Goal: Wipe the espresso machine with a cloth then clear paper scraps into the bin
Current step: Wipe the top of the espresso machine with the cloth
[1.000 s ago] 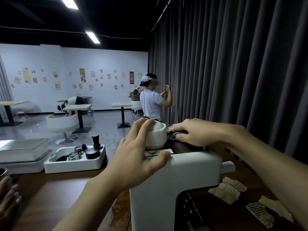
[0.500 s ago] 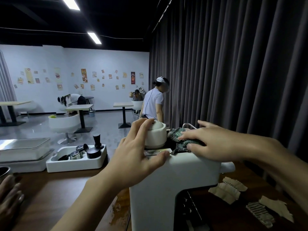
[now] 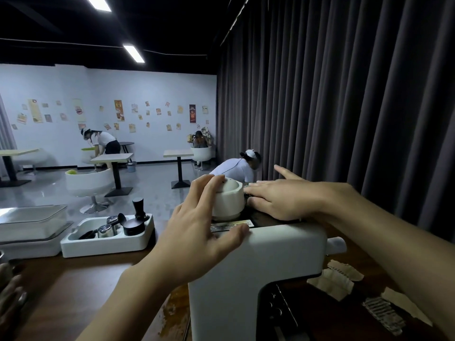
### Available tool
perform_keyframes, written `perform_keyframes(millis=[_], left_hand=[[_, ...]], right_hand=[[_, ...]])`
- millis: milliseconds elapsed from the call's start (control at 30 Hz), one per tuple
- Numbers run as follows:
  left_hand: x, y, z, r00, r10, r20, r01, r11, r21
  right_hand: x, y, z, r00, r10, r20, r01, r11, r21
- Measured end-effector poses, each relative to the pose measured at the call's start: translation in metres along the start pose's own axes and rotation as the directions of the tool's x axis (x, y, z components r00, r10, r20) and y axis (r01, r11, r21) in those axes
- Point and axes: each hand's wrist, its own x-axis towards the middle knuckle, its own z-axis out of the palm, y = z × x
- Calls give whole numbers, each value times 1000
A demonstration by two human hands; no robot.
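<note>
1. Far left: clear lidded container (image 3: pixel 32 222) at the far edge of the brown table (image 3: pixel 73 291). Just right of it, a white tray (image 3: pixel 108 238) holding a black tamper (image 3: pixel 139 210) and small metal parts.
2. Left hand (image 3: pixel 197 237) – fingers spread. Fingertips rest on the white round cap (image 3: pixel 229 200) on top of the machine, thumb lies along the machine's near top edge.
3. Espresso machine (image 3: pixel 258 267) – white body, centre of the table, near the camera, with both hands on its top.
4. Right hand (image 3: pixel 278 200) lies flat on the machine top just right of the cap. Fingers straight and pressed together, pointing left, tips touching the cap's side; thumb lifted away.
5. Cloth: not clearly visible, can't tell if it is under the right palm.
6. Paper scraps (image 3: pixel 330 281) lie on the table right of the machine, and more scraps sit nearer and further right.
7. Dark curtain (image 3: pixel 344 107) fills the far right.
</note>
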Motion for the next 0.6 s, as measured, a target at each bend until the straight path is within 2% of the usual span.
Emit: perform_keyframes(millis=[133, 267, 467, 600], left_hand=[[0, -1, -1, 1000, -3, 1, 3, 1000, -4], [0, 1, -2, 1000, -3, 9, 3, 1000, 4], [-1, 3, -2, 1000, -12, 9, 12, 1000, -7], [-1, 3, -1, 1000, -17, 9, 17, 1000, -8]], right_hand=[[10, 3, 2, 1000, 4, 18, -5, 999, 36], [-12, 6, 3, 1000, -15, 11, 15, 1000, -1], [-70, -1, 11, 988, -118, -95, 116, 993, -30], [-69, -4, 5, 993, -108, -48, 107, 994, -18]])
